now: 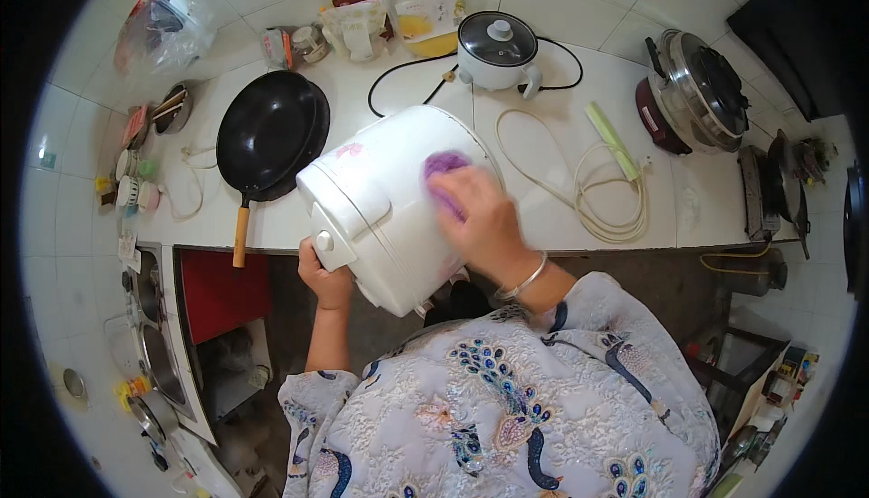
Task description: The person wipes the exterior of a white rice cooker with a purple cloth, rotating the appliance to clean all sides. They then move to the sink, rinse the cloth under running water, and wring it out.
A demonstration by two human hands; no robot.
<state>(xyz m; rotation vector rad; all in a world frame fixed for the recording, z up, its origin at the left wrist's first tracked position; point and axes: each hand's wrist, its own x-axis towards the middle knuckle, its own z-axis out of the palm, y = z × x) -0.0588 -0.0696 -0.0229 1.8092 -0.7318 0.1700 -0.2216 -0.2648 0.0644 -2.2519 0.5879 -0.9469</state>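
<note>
A white rice cooker (398,167) with a faint pink flower print lies tilted on its side, over the counter's front edge, its lid end with a round button facing left. My left hand (324,276) grips it at the lid end, fingers partly hidden behind the lid. Across its upturned side, my right hand (480,222) presses a purple scrubbing cloth (444,163); the fingers are closed over it and slightly blurred. Whether the cloth is mesh or woven I cannot make out.
On the white counter (561,217) stand a black wok (272,131) with a wooden handle, a small lidded electric pot (496,52), and a steamer pot (697,86). A white power strip (613,140) lies by its coiled cord. A sink (161,362) is at left.
</note>
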